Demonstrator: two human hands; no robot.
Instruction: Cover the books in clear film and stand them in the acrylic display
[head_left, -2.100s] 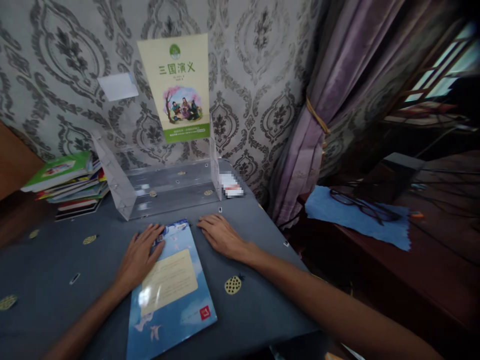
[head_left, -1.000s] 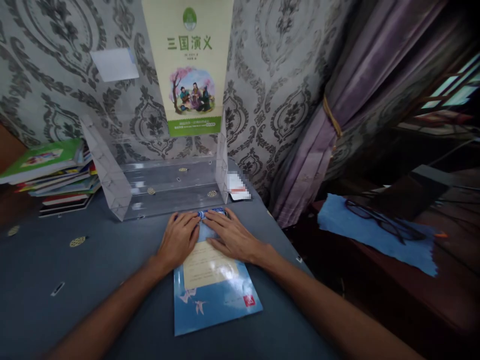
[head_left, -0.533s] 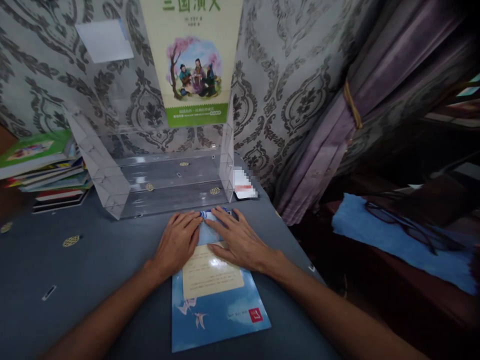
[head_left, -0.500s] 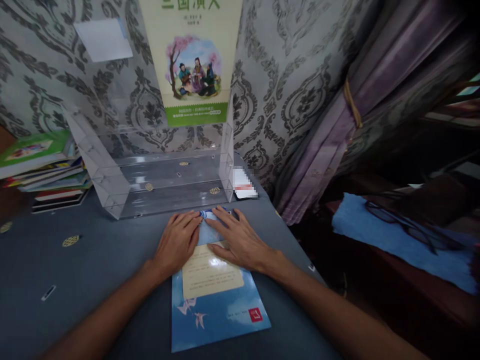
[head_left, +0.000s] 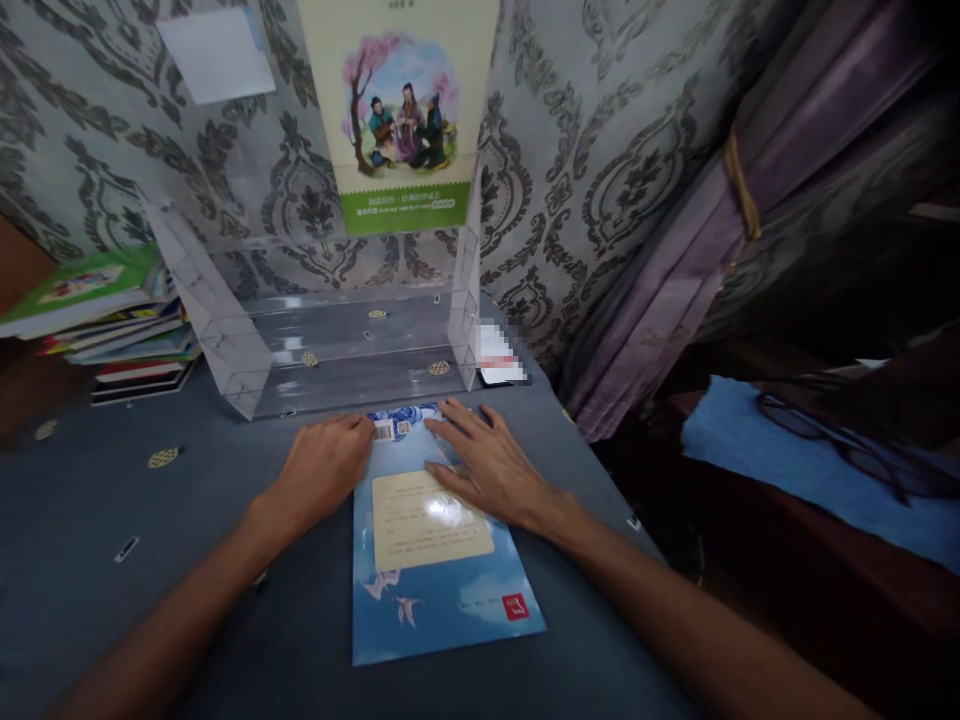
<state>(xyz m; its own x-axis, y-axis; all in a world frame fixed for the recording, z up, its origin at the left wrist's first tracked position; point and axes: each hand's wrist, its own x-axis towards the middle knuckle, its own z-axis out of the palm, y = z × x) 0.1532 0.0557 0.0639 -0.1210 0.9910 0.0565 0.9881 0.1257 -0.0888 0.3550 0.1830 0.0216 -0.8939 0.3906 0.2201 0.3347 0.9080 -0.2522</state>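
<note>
Lying flat on the table [head_left: 67,540], the blue book [head_left: 442,610] sits in front of the clear rack [head_left: 225,330], its printed cream panel facing up and its barcode at the far end. The right hand [head_left: 495,465] rests palm down over the book's far right part, fingers spread wide and thumb out toward the middle; it is not closed round anything. The left hand [head_left: 330,460] is at the far left edge with its fingers curled under. Its fingertips are hidden, so I cannot tell whether it pinches the cover or only touches it.

The rack is stepped, with a see-through panel at each side. A cream book [head_left: 405,120] with a green band and a picture of three seated figures stands upright at its back right, its top cut off by the view. The table's pineapple print shows through the lower tiers. A white card [head_left: 217,60] is at the rack's upper left; I cannot tell whether the rack or the wall [head_left: 615,90] holds it.

Left of the rack is a pile of books [head_left: 112,300], a green one on top. Just right of it lies a blurred white item [head_left: 499,355]. Farther right, glasses [head_left: 817,425] lie on a blue cloth [head_left: 720,440], beyond the curtain [head_left: 667,260].
</note>
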